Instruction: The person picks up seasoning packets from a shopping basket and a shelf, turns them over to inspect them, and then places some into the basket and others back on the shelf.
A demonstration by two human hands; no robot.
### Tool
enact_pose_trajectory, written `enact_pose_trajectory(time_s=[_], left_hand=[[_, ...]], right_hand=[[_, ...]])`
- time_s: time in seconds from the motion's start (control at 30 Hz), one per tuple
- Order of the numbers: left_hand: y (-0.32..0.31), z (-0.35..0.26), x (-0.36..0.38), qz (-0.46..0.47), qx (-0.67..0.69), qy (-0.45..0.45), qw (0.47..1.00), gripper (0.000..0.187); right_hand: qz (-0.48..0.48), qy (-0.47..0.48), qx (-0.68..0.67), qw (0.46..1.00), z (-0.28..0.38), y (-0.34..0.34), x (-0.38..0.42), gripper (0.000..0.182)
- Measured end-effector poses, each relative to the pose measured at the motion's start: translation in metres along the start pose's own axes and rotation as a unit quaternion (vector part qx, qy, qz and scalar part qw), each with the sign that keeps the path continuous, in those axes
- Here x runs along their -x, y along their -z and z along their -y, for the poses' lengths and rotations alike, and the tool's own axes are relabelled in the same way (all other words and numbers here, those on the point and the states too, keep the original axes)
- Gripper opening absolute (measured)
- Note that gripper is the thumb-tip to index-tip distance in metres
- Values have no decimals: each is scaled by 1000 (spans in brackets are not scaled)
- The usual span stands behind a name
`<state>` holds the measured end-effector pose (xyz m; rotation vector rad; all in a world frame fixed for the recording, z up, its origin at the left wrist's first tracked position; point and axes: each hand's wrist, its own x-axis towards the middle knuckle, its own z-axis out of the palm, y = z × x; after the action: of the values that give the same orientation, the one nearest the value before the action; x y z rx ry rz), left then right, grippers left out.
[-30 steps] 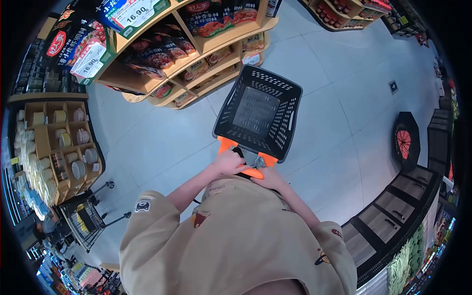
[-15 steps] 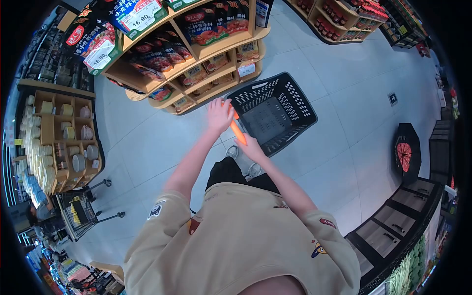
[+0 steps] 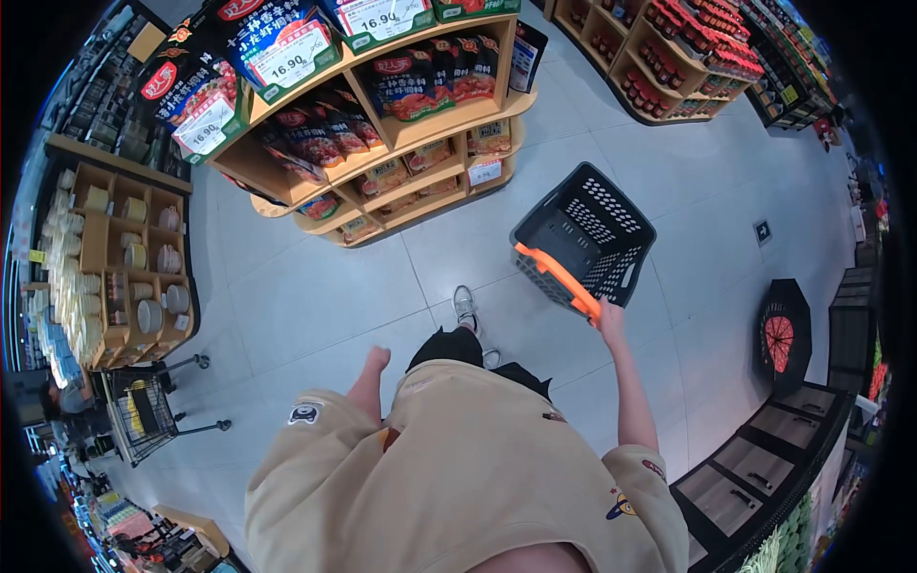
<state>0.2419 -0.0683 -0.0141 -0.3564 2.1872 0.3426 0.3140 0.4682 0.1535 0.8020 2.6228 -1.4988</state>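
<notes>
My right hand [image 3: 608, 320] is closed round the near end of the orange handle [image 3: 564, 277] of a dark shopping basket [image 3: 626, 215]. The basket hangs tilted at the right, and its perforated inside shows nothing in it. At the left, my left hand [image 3: 379, 358] is low beside my body, away from the basket. Its fingers are too small and blurred to tell how they are held.
A wooden shelf [image 3: 411, 143] with seasoning packets stands ahead. Another shelf [image 3: 143, 258] with bowls and a shopping cart [image 3: 143, 406] are at the left. Red jars [image 3: 659, 67] fill a rack at the upper right. Dark cabinets [image 3: 755, 458] and an open umbrella [image 3: 781, 339] stand right.
The basket has swung to the right, now held by my right hand alone. My left hand has let go of the handle and dropped back toward my body.
</notes>
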Motion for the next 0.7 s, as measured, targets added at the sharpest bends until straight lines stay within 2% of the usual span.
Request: enact_pose_trajectory(time_s=[0.03, 0.07, 0.13, 0.17, 0.23, 0.33, 0.4, 0.43, 0.5, 0.53, 0.6, 0.63, 0.7], left_hand=[[-18, 36, -18, 20, 52, 127, 990, 43], [5, 25, 20, 71, 91, 180, 977, 41], [4, 34, 19, 41, 158, 236, 958, 37], [7, 31, 10, 43, 163, 233, 958, 37], [21, 21, 0, 16, 266, 120, 956, 34], [46, -19, -28, -60, 379, 76, 920, 32], [74, -47, -46, -76, 374, 19, 924, 33], [87, -59, -60, -77, 358, -17, 931, 33], [109, -80, -78, -105, 359, -73, 924, 34], [122, -92, -80, -118, 361, -103, 919, 33], [138, -107, -71, -129, 360, -128, 915, 33], [144, -112, -70, -122, 377, -143, 907, 32], [152, -117, -72, -117, 394, -154, 898, 31]], right_hand=[[-11, -29, -2, 1000, -11, 11, -6, 51], [-38, -32, 10, 999, -17, 22, -9, 49], [-61, -20, 54, 996, -21, 48, -14, 46], [-56, -4, 85, 995, -22, 62, -17, 44], [-83, 40, 184, 979, -58, 87, -32, 38], [-87, 17, 251, 964, -60, 117, -44, 32], [-115, 105, 462, 873, -68, 132, -52, 29], [-113, 110, 463, 873, -63, 134, -58, 29], [-125, -65, 495, 858, -52, 138, -69, 30], [-119, -62, 497, 857, -51, 140, -78, 30], [-151, -135, 372, 906, -54, 145, -90, 29], [-148, -135, 372, 906, -46, 142, -93, 29], [-219, -141, 393, 882, -19, 128, -103, 30]])
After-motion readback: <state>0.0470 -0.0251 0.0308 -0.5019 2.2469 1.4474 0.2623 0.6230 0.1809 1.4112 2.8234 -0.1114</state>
